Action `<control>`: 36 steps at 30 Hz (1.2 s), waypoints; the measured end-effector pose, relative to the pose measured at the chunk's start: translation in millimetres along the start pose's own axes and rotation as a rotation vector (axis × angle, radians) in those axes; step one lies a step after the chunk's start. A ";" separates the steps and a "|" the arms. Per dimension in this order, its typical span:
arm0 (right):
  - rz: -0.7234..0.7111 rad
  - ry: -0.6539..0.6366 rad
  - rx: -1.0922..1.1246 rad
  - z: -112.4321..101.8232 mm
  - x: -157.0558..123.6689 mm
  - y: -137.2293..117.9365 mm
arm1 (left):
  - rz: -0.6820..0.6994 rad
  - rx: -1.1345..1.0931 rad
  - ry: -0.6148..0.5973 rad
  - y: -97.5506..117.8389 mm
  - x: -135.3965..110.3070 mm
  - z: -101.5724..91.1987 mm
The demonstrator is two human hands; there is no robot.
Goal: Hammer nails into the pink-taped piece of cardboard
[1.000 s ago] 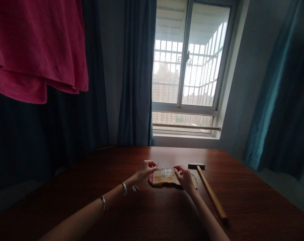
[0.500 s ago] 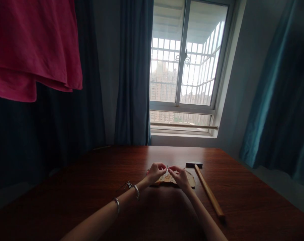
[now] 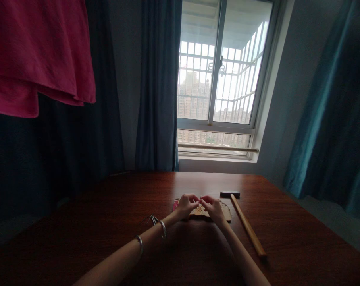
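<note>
My left hand (image 3: 187, 205) and my right hand (image 3: 213, 207) meet over a flat patterned cardboard piece (image 3: 226, 212) lying on the dark wooden table (image 3: 108, 238). Both hands have their fingers curled into a pinch close together above the cardboard. What they pinch is too small to make out here. Two bracelets sit on my left forearm. A few loose nails (image 3: 153, 219) lie on the table just left of my left wrist.
A hammer (image 3: 245, 224) with a long wooden handle and a dark head lies to the right of the cardboard. Behind the table are a barred window (image 3: 218, 79), blue curtains (image 3: 158, 87) and a pink cloth (image 3: 39, 51) hanging at upper left.
My left hand carried a nail from the left over to my right hand above the cardboard. The two hands have since dropped lower and closer, and the nail no longer shows.
</note>
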State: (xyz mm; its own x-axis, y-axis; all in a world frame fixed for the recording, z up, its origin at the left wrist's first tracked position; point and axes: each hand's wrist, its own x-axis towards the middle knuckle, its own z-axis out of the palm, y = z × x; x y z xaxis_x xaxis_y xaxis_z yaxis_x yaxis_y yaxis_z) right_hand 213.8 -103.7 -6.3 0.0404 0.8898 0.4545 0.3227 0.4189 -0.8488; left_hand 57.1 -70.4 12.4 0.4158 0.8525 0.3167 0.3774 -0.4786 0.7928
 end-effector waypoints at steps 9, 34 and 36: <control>0.046 0.121 0.031 -6.9 6.7 9.6 | 0.091 0.021 0.167 -20.3 -0.4 -23.0; -0.032 0.019 -0.237 25.9 25.6 38.0 | -0.201 -0.534 0.056 -87.1 36.0 12.4; -0.043 0.015 -0.252 25.6 25.0 40.5 | -0.206 -0.531 0.057 -83.8 36.7 12.3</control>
State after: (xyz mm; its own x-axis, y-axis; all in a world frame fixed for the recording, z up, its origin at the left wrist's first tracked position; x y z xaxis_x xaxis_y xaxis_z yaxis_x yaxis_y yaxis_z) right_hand 203.7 -59.8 -36.2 0.0343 0.8685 0.4944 0.5498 0.3967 -0.7351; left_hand 50.9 -1.6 -48.8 0.3272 0.9339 0.1441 -0.0283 -0.1428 0.9893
